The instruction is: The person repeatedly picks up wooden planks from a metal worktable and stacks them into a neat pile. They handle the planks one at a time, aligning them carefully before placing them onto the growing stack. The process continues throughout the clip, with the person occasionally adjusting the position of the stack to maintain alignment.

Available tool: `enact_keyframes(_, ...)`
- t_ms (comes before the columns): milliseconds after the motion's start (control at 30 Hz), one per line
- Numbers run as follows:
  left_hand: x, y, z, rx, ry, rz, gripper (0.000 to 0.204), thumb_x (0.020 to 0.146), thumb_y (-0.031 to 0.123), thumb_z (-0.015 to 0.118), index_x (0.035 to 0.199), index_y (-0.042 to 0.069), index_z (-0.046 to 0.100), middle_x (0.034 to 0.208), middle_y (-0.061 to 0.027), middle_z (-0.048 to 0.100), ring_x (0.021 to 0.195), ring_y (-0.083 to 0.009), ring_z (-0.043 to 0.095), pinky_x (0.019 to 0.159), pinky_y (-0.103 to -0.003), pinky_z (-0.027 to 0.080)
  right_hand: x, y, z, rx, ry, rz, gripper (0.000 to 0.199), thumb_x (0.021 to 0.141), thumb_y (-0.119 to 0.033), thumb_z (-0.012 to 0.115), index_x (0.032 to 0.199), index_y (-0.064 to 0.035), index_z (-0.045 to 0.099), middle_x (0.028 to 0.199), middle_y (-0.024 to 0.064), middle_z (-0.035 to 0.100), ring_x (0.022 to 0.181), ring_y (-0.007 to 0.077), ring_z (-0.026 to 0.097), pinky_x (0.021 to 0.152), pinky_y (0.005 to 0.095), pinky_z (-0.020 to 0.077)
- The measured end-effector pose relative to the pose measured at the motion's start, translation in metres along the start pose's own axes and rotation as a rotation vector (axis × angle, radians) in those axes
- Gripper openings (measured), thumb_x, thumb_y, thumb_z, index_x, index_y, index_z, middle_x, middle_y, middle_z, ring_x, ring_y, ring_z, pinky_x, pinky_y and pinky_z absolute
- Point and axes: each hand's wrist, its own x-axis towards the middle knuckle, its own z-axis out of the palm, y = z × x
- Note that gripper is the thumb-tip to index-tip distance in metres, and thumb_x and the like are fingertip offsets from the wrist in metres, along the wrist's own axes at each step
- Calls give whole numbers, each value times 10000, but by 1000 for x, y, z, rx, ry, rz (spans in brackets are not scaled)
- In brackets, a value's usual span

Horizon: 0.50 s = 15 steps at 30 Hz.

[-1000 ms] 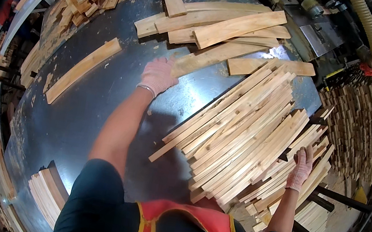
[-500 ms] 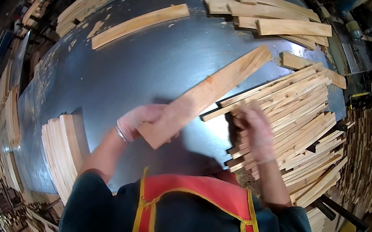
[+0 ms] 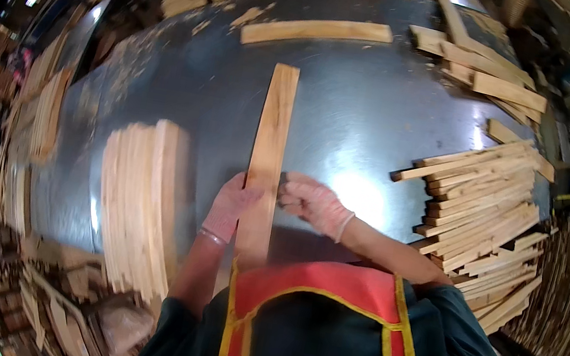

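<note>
Both hands share the grip on one long wooden slat: the left hand clasps its left edge, the right hand pinches its right edge. That slat lies lengthwise on the shiny metal bench, pointing away from the person. Left of it stands a neat stack of slats; right of it sprawls a loose pile. No labels show.
</note>
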Motion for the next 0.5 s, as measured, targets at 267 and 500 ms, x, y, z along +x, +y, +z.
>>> enact_keyframes(267, -4, -20, -34, -99, 115, 97, 462, 937, 24, 675, 1390, -16, 592, 1157, -25, 685, 984, -127, 661, 883, -290, 549, -25, 12, -6, -127, 130, 43, 115, 994, -142, 667, 1078, -77, 622, 901, -4, 550, 778, 108, 485, 680, 265, 403)
enact_keyframes(500, 39, 69, 108, 338, -101, 355, 451, 956, 148, 683, 1391, 45, 625, 1147, -70, 719, 987, -199, 699, 932, -333, 552, -67, -7, -5, -490, 314, -161, 681, 1008, -216, 667, 1584, 1, 376, 1324, 84, 620, 1199, 141, 564, 1018, 282, 472)
